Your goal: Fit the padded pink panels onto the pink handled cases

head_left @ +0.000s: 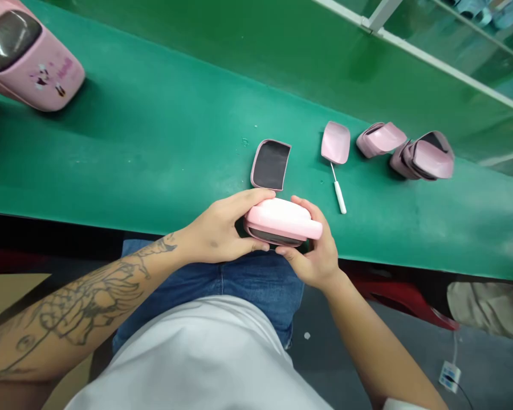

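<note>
Both my hands grip a rounded pink plastic case [280,219] above the near edge of the green mat. My left hand [218,228] wraps its left end and top, and my right hand [312,242] holds its right end. A dark inner rim shows along the case's lower side. Just beyond it lies a pink-edged panel with a black lining [271,165], apart from my fingers. To the right rests a flat pink pad [336,142] with a thin white-handled stick [340,196].
Folded pink pieces [380,139] and a further pink bundle [427,156] lie at the right. A large pink case with a dark window [34,62] sits at the top left. A white rail [423,57] runs beyond the green belt [111,165]. My jeans lie below.
</note>
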Action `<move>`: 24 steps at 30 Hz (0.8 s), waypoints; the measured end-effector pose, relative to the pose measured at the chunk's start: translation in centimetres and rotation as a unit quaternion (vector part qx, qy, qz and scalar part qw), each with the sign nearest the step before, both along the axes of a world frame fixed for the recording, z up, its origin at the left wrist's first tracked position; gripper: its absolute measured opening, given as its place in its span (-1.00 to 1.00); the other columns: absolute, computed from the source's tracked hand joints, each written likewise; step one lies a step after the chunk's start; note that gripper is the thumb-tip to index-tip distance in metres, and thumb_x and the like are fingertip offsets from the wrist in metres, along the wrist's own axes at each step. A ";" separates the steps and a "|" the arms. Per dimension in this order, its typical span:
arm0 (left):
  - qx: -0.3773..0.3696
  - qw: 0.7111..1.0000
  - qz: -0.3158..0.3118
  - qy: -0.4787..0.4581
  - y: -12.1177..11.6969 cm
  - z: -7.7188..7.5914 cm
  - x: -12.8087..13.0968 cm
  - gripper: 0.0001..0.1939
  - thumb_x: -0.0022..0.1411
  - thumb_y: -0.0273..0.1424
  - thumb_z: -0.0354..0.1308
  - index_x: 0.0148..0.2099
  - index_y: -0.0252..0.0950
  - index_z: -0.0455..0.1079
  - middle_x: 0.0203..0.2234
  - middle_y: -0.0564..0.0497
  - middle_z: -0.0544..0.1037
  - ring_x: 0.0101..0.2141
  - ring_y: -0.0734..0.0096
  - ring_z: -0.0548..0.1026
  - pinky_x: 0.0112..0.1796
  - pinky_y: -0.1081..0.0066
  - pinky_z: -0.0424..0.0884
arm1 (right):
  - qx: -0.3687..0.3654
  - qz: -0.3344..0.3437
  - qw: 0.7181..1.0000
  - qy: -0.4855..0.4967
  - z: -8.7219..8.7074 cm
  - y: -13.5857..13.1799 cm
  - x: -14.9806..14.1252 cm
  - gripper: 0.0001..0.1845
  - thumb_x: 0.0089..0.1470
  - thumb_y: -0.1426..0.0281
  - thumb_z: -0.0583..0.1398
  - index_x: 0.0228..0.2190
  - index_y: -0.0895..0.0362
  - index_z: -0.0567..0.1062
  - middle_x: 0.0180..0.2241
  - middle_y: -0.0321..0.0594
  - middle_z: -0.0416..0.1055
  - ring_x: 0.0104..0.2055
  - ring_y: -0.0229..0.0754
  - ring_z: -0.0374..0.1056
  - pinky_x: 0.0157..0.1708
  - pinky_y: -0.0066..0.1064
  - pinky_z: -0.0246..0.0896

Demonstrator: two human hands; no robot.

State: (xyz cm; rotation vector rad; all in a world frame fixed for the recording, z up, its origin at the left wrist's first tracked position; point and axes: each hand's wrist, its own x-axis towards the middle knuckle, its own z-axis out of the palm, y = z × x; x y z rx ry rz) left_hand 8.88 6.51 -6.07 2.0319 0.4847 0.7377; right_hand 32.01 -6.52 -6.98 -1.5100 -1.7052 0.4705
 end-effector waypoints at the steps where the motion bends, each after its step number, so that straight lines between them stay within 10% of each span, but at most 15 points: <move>1: 0.001 1.000 0.012 -0.003 -0.2 0.0 0.1 -0.11 0.13 -0.33 0.58 0.45 -0.24 0.36 0.34 -0.24 0.54 0.30 0.00 0.55 0.34 0.12 0.46 | -0.002 -0.006 1.000 0.005 0.0 0.0 -0.1 -0.04 0.24 -0.06 0.35 0.45 0.07 0.18 0.38 0.17 0.37 0.43 0.24 0.36 0.40 0.26 0.34; 9: -0.077 0.991 0.100 0.032 -1.0 0.7 1.1 -0.15 0.00 -0.29 0.65 0.34 -0.22 0.51 0.22 -0.15 0.66 0.16 0.01 0.66 0.25 0.16 0.55 | 0.002 -0.059 0.996 0.060 -0.6 0.1 -0.8 -0.09 0.25 -0.13 0.32 0.40 0.07 0.26 0.32 0.14 0.44 0.38 0.25 0.42 0.37 0.19 0.40; 24: -0.060 0.998 0.003 0.016 -0.8 -0.2 -0.8 -0.02 0.22 -0.48 0.39 0.60 -0.19 0.12 0.48 -0.28 0.35 0.45 -0.08 0.36 0.46 -0.14 0.24 | -0.050 -0.060 0.990 0.117 -2.0 -0.9 -0.8 0.06 0.20 0.10 0.45 0.51 0.04 0.09 0.49 0.17 0.23 0.52 0.23 0.24 0.46 0.24 0.24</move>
